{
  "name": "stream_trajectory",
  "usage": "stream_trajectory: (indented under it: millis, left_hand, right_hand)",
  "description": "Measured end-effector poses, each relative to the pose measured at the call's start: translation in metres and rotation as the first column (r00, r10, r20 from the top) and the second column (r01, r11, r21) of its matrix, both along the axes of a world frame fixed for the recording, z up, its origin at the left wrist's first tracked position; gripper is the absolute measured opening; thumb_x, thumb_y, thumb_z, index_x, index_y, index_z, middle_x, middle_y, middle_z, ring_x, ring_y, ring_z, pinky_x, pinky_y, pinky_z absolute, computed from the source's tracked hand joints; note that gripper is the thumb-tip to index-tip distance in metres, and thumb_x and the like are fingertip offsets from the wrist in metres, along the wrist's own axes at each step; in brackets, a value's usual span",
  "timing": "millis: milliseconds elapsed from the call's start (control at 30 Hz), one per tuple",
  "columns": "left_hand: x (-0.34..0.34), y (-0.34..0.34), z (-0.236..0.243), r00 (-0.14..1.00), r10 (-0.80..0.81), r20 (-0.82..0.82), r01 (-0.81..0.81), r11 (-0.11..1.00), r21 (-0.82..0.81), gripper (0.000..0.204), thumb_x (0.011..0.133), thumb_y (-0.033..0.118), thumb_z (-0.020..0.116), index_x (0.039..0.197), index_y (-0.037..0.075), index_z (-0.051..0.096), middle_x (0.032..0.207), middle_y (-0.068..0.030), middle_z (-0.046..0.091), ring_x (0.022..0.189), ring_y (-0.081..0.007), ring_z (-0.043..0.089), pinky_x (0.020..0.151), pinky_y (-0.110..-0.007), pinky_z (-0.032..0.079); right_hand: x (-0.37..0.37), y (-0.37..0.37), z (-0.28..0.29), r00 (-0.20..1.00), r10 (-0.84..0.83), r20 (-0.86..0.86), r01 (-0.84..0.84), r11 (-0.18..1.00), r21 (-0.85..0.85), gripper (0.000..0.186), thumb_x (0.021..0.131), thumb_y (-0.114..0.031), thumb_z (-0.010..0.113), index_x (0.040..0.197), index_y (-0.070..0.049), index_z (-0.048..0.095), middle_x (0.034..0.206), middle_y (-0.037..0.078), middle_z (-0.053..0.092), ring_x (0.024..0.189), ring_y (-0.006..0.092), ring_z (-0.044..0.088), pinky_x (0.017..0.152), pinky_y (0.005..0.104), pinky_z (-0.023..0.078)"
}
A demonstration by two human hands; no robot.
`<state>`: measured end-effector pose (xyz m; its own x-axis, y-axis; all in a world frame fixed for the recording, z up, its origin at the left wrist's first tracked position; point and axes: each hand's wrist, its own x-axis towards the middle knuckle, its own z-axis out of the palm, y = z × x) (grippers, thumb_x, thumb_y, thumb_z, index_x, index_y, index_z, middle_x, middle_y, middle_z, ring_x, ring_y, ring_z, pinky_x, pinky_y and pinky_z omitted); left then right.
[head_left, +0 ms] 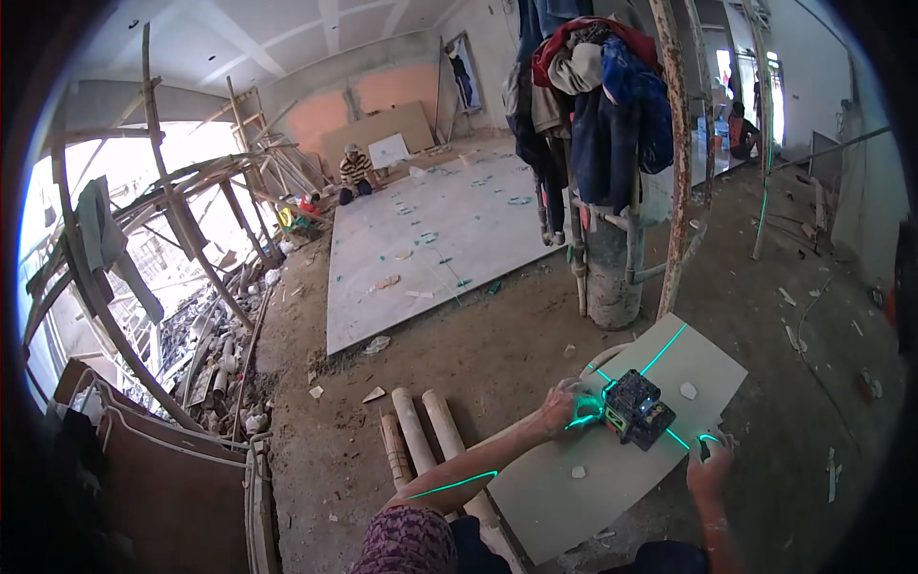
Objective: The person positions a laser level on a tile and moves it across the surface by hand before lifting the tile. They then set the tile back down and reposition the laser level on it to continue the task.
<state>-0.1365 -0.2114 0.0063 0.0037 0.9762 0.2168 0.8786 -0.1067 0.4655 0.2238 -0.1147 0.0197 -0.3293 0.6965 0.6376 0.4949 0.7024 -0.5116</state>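
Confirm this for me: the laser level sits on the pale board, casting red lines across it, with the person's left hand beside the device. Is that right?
Not quite: the lines are green, not red, as the head view shows. The laser level does sit on the pale board, with the person's left hand beside the device.

Green glare washes out the left hand's [562,409] fingertips, so contact with the laser level [639,409] cannot be told. The right hand's [710,469] fingers partly cover a dark item [706,447], too small to identify. The left forearm [478,469] hides part of the pale pipes [442,421]; the lower edge cuts off the purple sleeve [406,543]. Hanging clothes [612,143] block part of the room. The seated person [739,134] beyond is too small for detail.
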Motion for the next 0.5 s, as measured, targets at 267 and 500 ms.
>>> stream_trajectory:
  millis: [267, 500]
  left_hand:
    - [0.008, -0.003, -0.001, 1.000, 0.004, -0.028, -0.002, 0.998, 0.064, 0.026, 0.091, 0.037, 0.070, 0.115, 0.028, 0.076, 0.140, -0.0068, 0.060, 0.143, -0.0377, 0.038, 0.117, -0.059, 0.027]
    - [0.006, -0.002, -0.007, 0.999, 0.032, 0.027, -0.033, 0.998, 0.061, 0.026, 0.090, 0.034, 0.072, 0.114, 0.027, 0.076, 0.143, -0.0048, 0.059, 0.143, -0.0362, 0.039, 0.115, -0.058, 0.030]
  right_hand:
    - [-0.002, -0.008, 0.010, 1.000, 0.002, -0.019, -0.002, 0.999, -0.045, 0.011, 0.082, -0.003, 0.072, 0.092, 0.001, 0.072, 0.091, 0.017, 0.067, 0.096, 0.0373, 0.061, 0.093, 0.0467, 0.048]
    - [0.001, -0.001, -0.003, 1.000, -0.002, 0.005, 0.002, 1.000, 0.024, 0.012, 0.081, -0.003, 0.072, 0.092, 0.000, 0.072, 0.091, 0.017, 0.068, 0.097, 0.0384, 0.062, 0.095, 0.0484, 0.047]
